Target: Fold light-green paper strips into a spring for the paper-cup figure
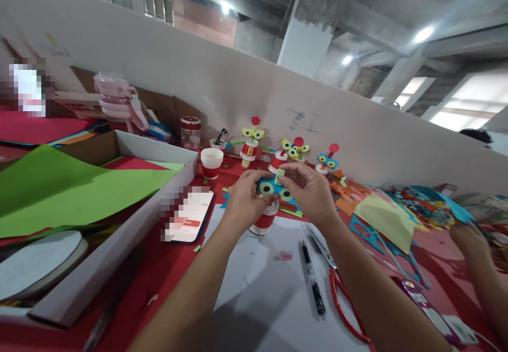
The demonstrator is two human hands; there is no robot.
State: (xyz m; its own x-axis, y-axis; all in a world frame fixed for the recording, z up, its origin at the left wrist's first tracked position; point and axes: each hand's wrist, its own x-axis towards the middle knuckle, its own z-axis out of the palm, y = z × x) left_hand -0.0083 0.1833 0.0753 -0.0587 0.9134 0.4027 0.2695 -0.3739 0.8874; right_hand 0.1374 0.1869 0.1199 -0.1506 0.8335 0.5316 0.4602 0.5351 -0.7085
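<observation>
Blue face (276, 189) was steadied.
My left fingers (259, 202) braced it; my right fingers (292, 169) pinched the green slip (280, 174) at its twelve o'clock.

Bare forearms (198, 283), narrowing at the wrists (233, 224), with slender bare fingers (292, 168)

Blue face (277, 188) matt paper; scissor blades (322, 246) metal.

The paper face (275, 188) is blue, and its eyes (266, 188) are yellow with black centres. The cup (264, 225) is red and white. The small paper strip (281, 173) is pale green. The scissor handles (332, 280) are red. The table (159, 267) is red, the big sheet (254, 288) white.
</observation>
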